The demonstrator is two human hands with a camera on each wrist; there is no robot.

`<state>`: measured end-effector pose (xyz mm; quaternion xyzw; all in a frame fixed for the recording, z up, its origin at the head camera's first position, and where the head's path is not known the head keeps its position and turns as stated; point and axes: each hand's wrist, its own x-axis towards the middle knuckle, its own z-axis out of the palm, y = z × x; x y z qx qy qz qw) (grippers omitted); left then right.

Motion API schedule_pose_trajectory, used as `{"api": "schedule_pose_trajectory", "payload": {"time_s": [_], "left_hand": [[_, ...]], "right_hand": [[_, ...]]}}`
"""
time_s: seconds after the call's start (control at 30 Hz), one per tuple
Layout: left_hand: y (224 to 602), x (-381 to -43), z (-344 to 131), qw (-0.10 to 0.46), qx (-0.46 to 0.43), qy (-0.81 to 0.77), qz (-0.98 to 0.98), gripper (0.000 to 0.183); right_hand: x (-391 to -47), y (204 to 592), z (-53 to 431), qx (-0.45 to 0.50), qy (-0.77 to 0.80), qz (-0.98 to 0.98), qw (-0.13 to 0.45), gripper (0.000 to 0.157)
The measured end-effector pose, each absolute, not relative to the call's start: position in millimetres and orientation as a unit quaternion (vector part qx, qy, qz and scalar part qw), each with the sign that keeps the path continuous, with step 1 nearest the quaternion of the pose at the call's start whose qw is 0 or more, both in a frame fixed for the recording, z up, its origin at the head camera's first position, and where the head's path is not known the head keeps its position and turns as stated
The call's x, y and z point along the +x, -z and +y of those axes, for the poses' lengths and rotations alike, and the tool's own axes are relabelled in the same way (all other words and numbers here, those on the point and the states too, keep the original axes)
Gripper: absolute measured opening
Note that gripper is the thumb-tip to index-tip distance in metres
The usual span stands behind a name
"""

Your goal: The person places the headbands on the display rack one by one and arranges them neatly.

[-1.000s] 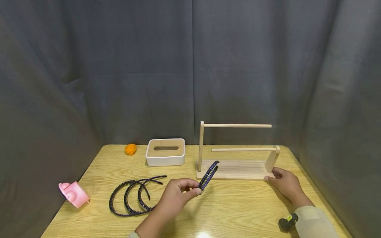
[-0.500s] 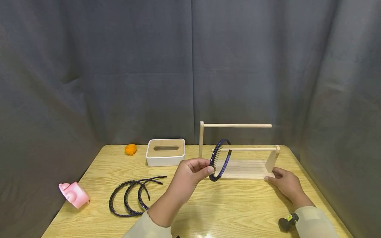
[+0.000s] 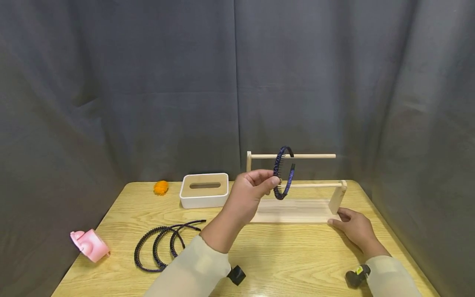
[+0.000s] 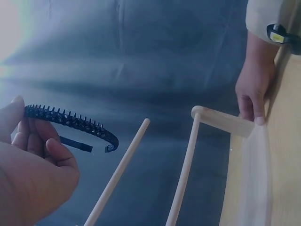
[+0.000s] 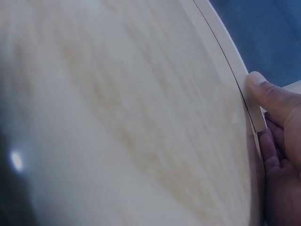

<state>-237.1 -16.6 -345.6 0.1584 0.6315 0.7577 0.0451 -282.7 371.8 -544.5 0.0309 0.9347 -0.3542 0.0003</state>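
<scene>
Between thumb and fingers my left hand (image 3: 245, 196) pinches a dark purple, toothed headband (image 3: 276, 170), held up with its ends pointing right. In the head view it overlaps the upper rod (image 3: 315, 156) of a wooden rack (image 3: 293, 209); the left wrist view shows the headband (image 4: 70, 118) apart from both rods. My right hand (image 3: 354, 229) grips the front right corner of the rack's base, thumb on top, as the right wrist view shows. Several similar headbands (image 3: 156, 247) lie overlapping on the table at left, partly hidden by my left sleeve.
A white tissue box (image 3: 205, 201) with a wooden lid stands behind the headbands. An orange fuzzy ball (image 3: 161, 187) lies at the back left, and a pink plastic object (image 3: 90, 245) near the left edge. The rack's lower rod (image 3: 315, 185) runs leftward from the short right post.
My left hand has raised the headband up and to the right, from in front of the base to the height of the upper rod, turning it more upright. My right hand keeps its place.
</scene>
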Motion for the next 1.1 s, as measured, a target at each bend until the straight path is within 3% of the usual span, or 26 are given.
{"api": "schedule_pose_trajectory", "payload": {"time_s": [0.4,1.1], "left_hand": [[332,-257,4,0.055,0.160,-0.775,0.609,0.029],[329,-285,22,0.054,0.116,-0.763,0.633,0.025]], "right_hand": [[-282,543,363,0.031,0.360,0.932,0.000,0.086],[-276,539,361,0.035,0.372,0.928,0.004,0.088]]}}
